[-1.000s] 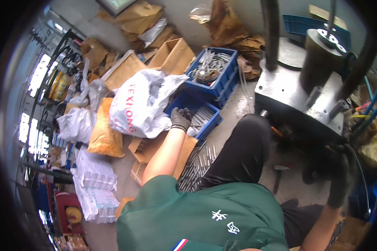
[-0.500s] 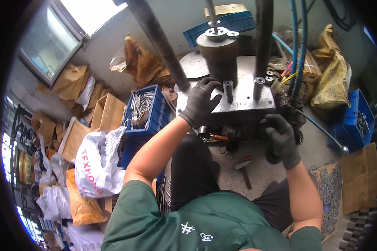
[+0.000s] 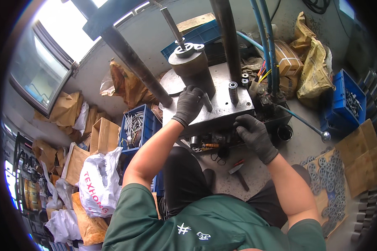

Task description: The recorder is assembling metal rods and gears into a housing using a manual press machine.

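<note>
My left hand (image 3: 188, 105), in a dark grey glove, is at a short metal tube (image 3: 207, 102) standing on the press's flat metal plate (image 3: 224, 109). Its fingers are bent against the tube's upper part and hide the top end. A second metal tube (image 3: 233, 94) stands to the right, its ring-shaped end facing up. Behind them rises a thick dark cylinder (image 3: 197, 75) topped by bright rings and a thin rod (image 3: 172, 23). My right hand (image 3: 256, 139), gloved too, hovers by the plate's front edge, fingers loosely bent and apart. Nothing shows in it.
Two thick steel columns (image 3: 134, 65) flank the cylinder. A blue crate (image 3: 140, 127) of metal rods stands left, another blue crate (image 3: 345, 100) right. A hammer (image 3: 239, 178) lies on the floor. Metal rings (image 3: 329, 180) cover cardboard at right. Blue hoses (image 3: 272, 54) run down beside the press.
The view has swung, so the press sits further left. My left hand has moved from beside the left tube onto it. My right hand has come closer to the plate's front edge.
</note>
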Available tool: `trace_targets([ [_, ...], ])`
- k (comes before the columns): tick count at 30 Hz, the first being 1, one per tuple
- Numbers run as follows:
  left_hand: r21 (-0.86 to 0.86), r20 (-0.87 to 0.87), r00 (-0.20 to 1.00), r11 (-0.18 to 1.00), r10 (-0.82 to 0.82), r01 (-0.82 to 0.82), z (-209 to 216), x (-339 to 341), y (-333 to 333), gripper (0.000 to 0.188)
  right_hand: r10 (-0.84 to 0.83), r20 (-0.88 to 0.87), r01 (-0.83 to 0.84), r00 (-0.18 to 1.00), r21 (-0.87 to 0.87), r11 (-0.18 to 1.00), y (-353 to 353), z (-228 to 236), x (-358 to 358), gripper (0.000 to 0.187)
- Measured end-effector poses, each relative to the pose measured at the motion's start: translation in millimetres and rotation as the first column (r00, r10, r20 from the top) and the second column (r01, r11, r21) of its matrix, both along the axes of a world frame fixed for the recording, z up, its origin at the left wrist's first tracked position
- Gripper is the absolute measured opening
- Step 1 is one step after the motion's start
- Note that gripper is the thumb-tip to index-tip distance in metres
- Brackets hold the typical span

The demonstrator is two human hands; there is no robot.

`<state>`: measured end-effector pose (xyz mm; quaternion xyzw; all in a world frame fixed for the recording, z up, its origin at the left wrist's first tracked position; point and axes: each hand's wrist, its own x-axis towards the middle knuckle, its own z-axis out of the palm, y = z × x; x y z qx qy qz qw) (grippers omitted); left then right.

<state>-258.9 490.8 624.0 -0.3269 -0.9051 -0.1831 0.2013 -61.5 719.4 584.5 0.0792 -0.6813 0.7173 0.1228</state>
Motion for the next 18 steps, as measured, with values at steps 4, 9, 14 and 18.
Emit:
trace_targets([
  [4,0.266,-0.071,0.987,0.951,-0.141,0.155,12,29,9,0.016,-0.002,0.021,0.002,1.0,-0.008,1.0,0,8,8,0.031],
  [9,0.75,0.627,0.39,0.658,-0.674,-0.067,33,107,37,0.024,-0.226,-0.378,0.35,0.898,0.303,0.886,-9,23,17,0.036],
  [14,0.663,0.7,0.363,0.749,-0.615,-0.01,31,134,42,0.032,-0.13,-0.484,0.233,0.866,0.161,0.959,-10,11,11,0.039],
  [18,0.552,0.619,0.573,0.816,-0.538,0.171,26,95,34,0.034,-0.149,-0.357,0.232,0.922,0.202,0.952,-6,10,18,0.029],
])
